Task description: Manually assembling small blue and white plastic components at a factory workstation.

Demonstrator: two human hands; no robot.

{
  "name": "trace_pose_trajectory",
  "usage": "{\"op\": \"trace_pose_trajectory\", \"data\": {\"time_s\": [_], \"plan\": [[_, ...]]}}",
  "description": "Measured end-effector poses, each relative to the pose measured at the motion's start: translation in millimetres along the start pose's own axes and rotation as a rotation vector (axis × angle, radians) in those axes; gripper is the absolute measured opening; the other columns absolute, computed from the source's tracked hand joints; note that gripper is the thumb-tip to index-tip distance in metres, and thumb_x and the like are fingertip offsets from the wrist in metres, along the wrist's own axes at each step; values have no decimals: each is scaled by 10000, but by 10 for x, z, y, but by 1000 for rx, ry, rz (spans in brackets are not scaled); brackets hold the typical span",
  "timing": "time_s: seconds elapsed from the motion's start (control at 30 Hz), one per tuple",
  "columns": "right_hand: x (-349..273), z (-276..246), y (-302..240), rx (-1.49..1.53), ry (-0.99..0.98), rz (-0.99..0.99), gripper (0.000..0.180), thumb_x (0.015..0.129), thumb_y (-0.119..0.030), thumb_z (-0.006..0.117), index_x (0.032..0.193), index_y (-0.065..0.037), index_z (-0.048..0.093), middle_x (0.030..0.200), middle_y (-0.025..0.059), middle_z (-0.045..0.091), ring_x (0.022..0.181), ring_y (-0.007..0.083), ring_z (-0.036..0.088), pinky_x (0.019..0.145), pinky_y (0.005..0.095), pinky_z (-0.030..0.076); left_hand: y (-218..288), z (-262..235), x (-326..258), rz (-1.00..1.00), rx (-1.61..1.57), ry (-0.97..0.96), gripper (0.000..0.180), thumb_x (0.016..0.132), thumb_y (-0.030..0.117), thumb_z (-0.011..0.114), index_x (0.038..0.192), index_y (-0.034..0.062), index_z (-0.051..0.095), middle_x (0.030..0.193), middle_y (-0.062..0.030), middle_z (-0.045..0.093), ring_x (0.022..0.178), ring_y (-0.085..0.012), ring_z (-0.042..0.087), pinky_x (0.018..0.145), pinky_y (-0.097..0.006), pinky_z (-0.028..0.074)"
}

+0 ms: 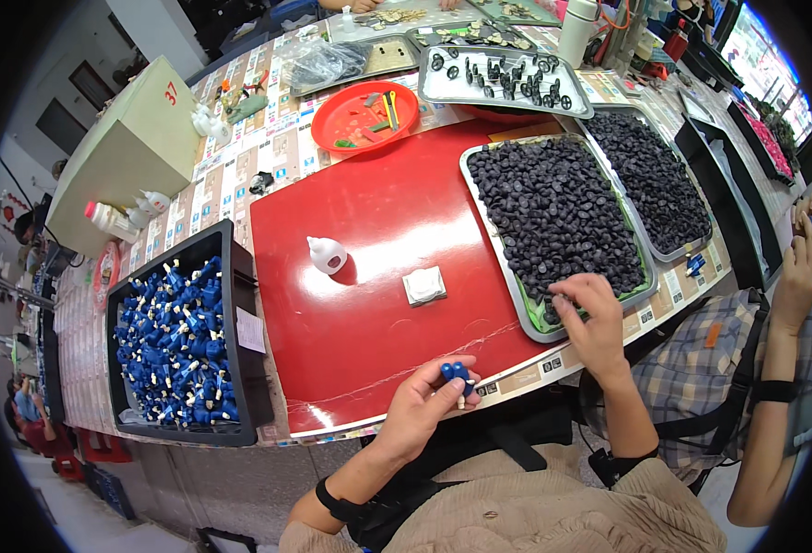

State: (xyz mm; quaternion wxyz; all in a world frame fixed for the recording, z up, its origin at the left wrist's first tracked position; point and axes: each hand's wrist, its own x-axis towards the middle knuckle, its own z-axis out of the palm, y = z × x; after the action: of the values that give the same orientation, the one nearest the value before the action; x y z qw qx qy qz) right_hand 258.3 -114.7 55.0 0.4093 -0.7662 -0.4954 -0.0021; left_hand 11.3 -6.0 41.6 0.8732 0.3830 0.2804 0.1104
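Note:
My left hand (424, 398) is closed around a small blue plastic figure part (458, 372), near the front edge of the red board. Two rounded blue ends stick up between thumb and fingers, and a pale tip shows below. At the near corner of a metal tray (519, 297) heaped with small black rounded pieces (553, 198), my right hand (592, 318) hovers with thumb and fingers drawn together. Whatever lies between those fingertips is too small to make out. Green lining shows in the tray under the hand.
A white squeeze bottle (327, 255) and a small white pad (424, 285) are on the red board (378, 203). Left stands a black bin (244, 369) of blue parts. Beyond are a red bowl (325, 131) and a tray of wheeled parts (443, 90). A co-worker's arm (784, 323) is at right.

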Motion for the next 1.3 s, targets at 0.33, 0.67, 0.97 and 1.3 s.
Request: {"op": "trace_pose_trajectory", "data": {"time_s": [0.33, 0.67, 0.97, 1.3], "plan": [[91, 210, -12, -136, -138, -86, 258, 756, -7, 711, 1010, -43, 678, 925, 99, 558, 904, 296, 540, 792, 391, 459, -9, -1, 33, 33, 49, 64, 397, 986, 99, 567, 1350, -40, 491, 1165, -146, 606, 950, -172, 649, 899, -329, 560], [73, 252, 41, -121, -79, -132, 204, 730, 12, 716, 921, -34, 661, 939, 98, 628, 886, 300, 566, 790, 389, 470, -1, -19, 34, 27, 56, 57, 403, 995, 98, 548, 1369, -34, 478, 1188, -147, 605, 987, -182, 652, 915, -329, 558], [-10, 217, -226, 545, -106, 182, 153, 841, 47, 662, 990, 9, 668, 982, 71, 623, 867, 127, 607, 766, 244, 485, 137, -57, 14, 144, 92, 106, 370, 1008, 86, 513, 1366, -11, 497, 1188, -128, 626, 1068, -216, 651, 929, -326, 541], [11, 492, -377, 1198, -418, 522, 182, 900, -30, 675, 1052, -22, 576, 929, 70, 658, 892, 165, 681, 724, 256, 563, 54, -216, 116, 416, 248, 185, 346, 963, 14, 569, 1308, -13, 564, 1164, -90, 622, 1063, -158, 629, 903, -261, 511]]}}
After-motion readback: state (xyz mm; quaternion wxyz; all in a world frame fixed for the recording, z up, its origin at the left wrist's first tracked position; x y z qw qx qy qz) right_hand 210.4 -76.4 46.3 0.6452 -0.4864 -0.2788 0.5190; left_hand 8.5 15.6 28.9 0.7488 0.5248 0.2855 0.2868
